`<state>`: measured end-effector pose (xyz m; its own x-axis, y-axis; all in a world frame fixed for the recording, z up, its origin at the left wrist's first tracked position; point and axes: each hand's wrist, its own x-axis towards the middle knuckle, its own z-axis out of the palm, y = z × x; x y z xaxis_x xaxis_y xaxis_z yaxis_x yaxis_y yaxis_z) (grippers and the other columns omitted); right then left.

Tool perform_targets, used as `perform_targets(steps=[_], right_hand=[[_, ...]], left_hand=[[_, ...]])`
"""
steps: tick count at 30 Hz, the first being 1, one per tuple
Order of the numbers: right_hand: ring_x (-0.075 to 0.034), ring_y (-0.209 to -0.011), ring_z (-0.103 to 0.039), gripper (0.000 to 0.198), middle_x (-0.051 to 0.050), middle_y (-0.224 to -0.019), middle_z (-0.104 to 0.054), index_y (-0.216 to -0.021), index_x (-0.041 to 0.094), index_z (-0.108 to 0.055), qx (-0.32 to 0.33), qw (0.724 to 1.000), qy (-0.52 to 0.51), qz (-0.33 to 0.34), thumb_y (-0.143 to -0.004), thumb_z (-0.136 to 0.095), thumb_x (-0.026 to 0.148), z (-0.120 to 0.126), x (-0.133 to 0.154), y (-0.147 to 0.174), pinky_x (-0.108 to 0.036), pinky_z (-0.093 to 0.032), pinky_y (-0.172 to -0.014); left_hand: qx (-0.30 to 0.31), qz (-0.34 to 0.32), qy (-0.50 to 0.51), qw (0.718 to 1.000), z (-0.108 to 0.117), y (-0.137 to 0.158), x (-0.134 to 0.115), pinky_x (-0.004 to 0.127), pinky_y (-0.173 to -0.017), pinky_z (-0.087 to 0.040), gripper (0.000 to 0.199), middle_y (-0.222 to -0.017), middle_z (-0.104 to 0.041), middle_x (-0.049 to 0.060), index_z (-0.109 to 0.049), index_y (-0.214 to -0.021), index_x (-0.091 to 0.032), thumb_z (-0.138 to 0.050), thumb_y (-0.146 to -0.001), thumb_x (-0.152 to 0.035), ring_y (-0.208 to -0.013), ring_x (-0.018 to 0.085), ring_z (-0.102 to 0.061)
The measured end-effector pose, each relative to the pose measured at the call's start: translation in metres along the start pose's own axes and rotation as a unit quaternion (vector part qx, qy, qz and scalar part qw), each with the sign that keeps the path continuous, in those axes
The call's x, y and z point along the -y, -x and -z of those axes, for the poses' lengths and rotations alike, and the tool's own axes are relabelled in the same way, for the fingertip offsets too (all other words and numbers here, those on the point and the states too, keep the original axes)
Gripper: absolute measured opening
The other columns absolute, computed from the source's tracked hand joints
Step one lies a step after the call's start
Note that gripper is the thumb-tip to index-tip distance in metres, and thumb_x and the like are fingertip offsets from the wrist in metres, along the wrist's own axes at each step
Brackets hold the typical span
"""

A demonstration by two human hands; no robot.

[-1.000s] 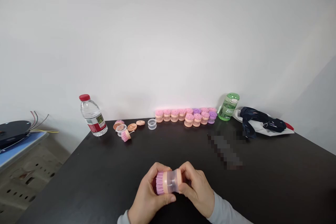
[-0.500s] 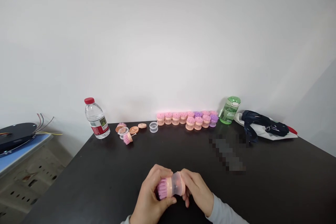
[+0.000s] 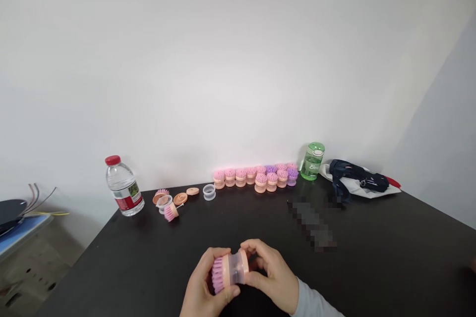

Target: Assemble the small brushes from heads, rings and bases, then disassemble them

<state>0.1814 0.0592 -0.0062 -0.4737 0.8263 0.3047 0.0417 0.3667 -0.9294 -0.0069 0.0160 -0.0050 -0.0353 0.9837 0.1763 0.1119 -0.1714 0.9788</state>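
Between my hands, low in the head view, lies a round scrub brush (image 3: 236, 268) on its side. It has pink bristles on the left, a clear waisted middle and a peach cap on the right. My left hand (image 3: 201, 285) is wrapped round the bristle end, thumb below and fingers above. At the other end, my right hand (image 3: 274, 276) grips the peach cap between thumb and fingertips. The brush is held above the black table (image 3: 148, 262). Part of the bristles is hidden by my left hand.
Several finished-looking brushes (image 3: 240, 178) stand in rows along the wall. To their left lie a clear ring (image 3: 209, 192), peach discs (image 3: 180, 199) and a pink bristle head (image 3: 171, 212). A water bottle (image 3: 126, 190), a green bottle (image 3: 312, 161) and a dark folded umbrella-like bundle (image 3: 357, 176) flank these.
The view has shifted, so the background sits lower and further left. My right hand's fingers have opened out and regripped the cap with thumb and fingertips; the left hand keeps its hold.
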Motion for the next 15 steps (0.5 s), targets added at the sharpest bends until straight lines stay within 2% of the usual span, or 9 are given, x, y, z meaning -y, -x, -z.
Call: perform_targets(steps=[3,5,7,9,11,13,15], right_hand=[[-0.020,-0.091,-0.065,0.042,-0.008,-0.107,-0.065,-0.124,0.021,-0.051,-0.014,0.997,0.063,-0.039,-0.083,-0.060,0.019,0.006,-0.003,0.003,-0.028,-0.056,-0.068],[-0.023,-0.099,-0.063,0.054,-0.011,-0.115,-0.063,-0.128,0.019,-0.048,-0.008,0.992,0.118,-0.046,-0.077,-0.064,0.015,0.011,-0.009,0.006,-0.029,-0.057,-0.072],[-0.024,-0.099,-0.063,0.057,-0.012,-0.115,-0.062,-0.125,0.018,-0.052,0.017,0.983,0.181,-0.032,-0.071,-0.070,0.014,0.016,-0.020,0.008,-0.030,-0.058,-0.074],[-0.025,-0.094,-0.064,0.054,-0.011,-0.108,-0.065,-0.118,0.017,-0.056,0.042,0.968,0.249,0.002,-0.068,-0.077,0.020,0.016,-0.035,0.010,-0.031,-0.059,-0.073],[-0.027,-0.090,-0.065,0.054,-0.010,-0.103,-0.068,-0.114,0.017,-0.058,0.043,0.945,0.319,0.061,-0.067,-0.082,0.028,0.011,-0.052,0.012,-0.034,-0.060,-0.072],[-0.026,-0.084,-0.066,0.047,-0.009,-0.097,-0.070,-0.110,0.018,-0.060,0.019,0.918,0.372,0.135,-0.071,-0.081,0.032,0.003,-0.067,0.013,-0.033,-0.060,-0.068],[-0.023,-0.076,-0.066,0.031,-0.006,-0.090,-0.071,-0.103,0.020,-0.062,-0.014,0.898,0.398,0.189,-0.078,-0.075,0.032,-0.006,-0.078,0.016,-0.028,-0.057,-0.059]], left_hand=[[-0.005,-0.045,-0.106,0.993,0.002,-0.007,0.003,0.038,-0.082,-0.050,0.051,-0.098,-0.067,0.005,-0.061,-0.107,-0.024,-0.082,-0.061,-0.032,-0.090,0.028,-0.064],[-0.022,-0.052,-0.176,0.983,0.003,-0.018,0.004,0.040,-0.086,-0.049,0.052,-0.102,-0.066,0.004,-0.055,-0.109,-0.024,-0.078,-0.063,-0.026,-0.094,0.027,-0.064],[-0.033,-0.048,-0.239,0.969,0.003,-0.035,0.002,0.039,-0.083,-0.050,0.045,-0.099,-0.066,0.002,-0.052,-0.105,-0.024,-0.073,-0.065,-0.021,-0.091,0.026,-0.065],[-0.032,-0.061,-0.288,0.955,0.000,-0.057,0.000,0.039,-0.079,-0.051,0.037,-0.093,-0.065,0.001,-0.051,-0.098,-0.024,-0.070,-0.067,-0.022,-0.086,0.024,-0.065],[-0.042,-0.096,-0.320,0.942,-0.005,-0.084,0.000,0.039,-0.077,-0.052,0.033,-0.093,-0.065,0.003,-0.049,-0.100,-0.022,-0.066,-0.072,-0.025,-0.085,0.024,-0.065],[-0.051,-0.109,-0.330,0.936,-0.014,-0.115,0.002,0.041,-0.083,-0.051,0.038,-0.101,-0.065,0.006,-0.049,-0.107,-0.020,-0.065,-0.072,-0.021,-0.094,0.025,-0.065],[-0.059,-0.119,-0.339,0.931,-0.026,-0.145,0.006,0.042,-0.087,-0.049,0.041,-0.106,-0.064,0.008,-0.049,-0.110,-0.019,-0.064,-0.072,-0.016,-0.100,0.026,-0.063]])
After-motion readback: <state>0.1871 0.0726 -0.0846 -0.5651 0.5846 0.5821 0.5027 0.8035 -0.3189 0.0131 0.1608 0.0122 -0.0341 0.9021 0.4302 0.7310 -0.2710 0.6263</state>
